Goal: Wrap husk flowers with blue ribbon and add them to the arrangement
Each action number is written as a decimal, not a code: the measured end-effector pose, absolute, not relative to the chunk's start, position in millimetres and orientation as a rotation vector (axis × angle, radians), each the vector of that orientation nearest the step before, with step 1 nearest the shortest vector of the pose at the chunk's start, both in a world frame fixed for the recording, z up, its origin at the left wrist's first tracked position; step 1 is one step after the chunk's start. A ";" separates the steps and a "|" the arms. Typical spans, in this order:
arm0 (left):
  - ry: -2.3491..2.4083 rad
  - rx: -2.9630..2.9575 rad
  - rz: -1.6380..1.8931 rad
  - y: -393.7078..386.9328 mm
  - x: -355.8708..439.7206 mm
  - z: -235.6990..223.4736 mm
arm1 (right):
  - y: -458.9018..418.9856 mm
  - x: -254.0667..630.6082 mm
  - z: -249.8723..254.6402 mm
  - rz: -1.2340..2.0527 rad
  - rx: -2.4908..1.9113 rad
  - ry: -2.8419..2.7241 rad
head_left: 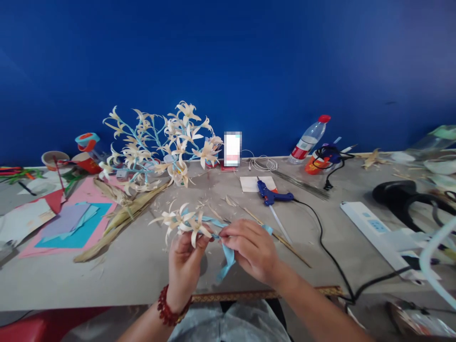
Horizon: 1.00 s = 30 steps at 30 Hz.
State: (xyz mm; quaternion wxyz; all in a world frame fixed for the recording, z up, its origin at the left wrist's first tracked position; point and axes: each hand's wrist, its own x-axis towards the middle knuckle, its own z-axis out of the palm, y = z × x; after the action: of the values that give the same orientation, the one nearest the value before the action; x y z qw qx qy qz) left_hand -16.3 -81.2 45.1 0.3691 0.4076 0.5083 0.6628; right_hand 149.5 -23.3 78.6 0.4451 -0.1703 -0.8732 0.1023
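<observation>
Between thumb and fingers, my left hand (pixel 188 254) pinches a stem just below a cluster of cream handmade flowers (pixel 181 223). My right hand (pixel 251 247) is closed close beside it, fingers on the stem and a light blue paper strip (pixel 227 262). The strip's loose end hangs below the fingers, and more blue shows along the stem behind the hands. Behind, a large arrangement of similar cream flowers (pixel 178 137) on blue-wrapped stems stands at the back of the table. A blue glue gun (pixel 272 194) rests on a white card to the right of my hands.
Left lie coloured paper sheets (pixel 76 225) and dried husks (pixel 124 218). A lit phone (pixel 232 148) stands by the blue wall. Farther right are a plastic bottle (pixel 308 140), a bundle of wires (pixel 304 184) and a white power strip (pixel 377 232), with a black cord curving across the table.
</observation>
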 end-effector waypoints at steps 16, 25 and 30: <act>0.980 0.961 1.228 -76.7 -35.0 74.2 | -18.6 144.8 53.4 1.534 -0.527 -1.616; 0.742 0.760 1.201 -72.8 -36.3 70.2 | -30.6 123.2 48.1 2.016 -0.489 -1.071; 0.664 0.713 1.200 -71.8 -38.5 65.9 | -34.3 114.4 49.8 2.100 -0.399 -0.981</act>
State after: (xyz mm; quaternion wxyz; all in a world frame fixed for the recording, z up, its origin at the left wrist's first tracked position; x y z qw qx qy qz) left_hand -38.5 -71.8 65.9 0.7160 0.3221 0.2999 0.5420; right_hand 114.4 -34.3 49.8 0.3846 -0.1567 -0.3850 0.8242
